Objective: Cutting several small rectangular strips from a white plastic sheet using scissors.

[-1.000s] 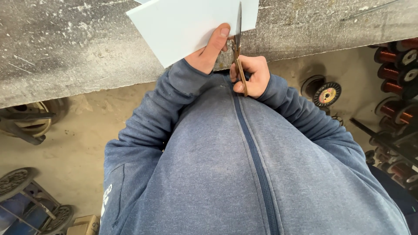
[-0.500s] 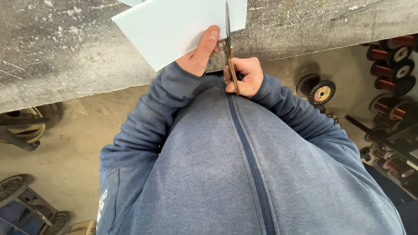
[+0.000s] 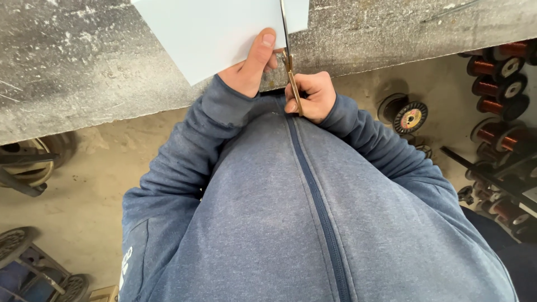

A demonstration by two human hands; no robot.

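Single head view, steeply downward, close, probably standing height.

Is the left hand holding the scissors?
No, the left hand pinches the pale sheet; the right hand grips the scissors.

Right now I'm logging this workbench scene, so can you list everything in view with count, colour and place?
paper: one sheet, pale blue-white, over the bench at top centre
scissors: one pair, brownish handles, blades in the sheet's right part
bench: one, grey and scuffed, across the top
wire spools: several, copper-coloured with dark flanges, on the floor at right
lone spool: one, dark with a pale centre, on the floor right of the bench edge
wheeled frames: dark metal, count unclear, floor at left
floor: sandy beige
hoodie: one, blue-grey, zipped
left hand: holds the sheet's lower edge
right hand: grips the scissor handles
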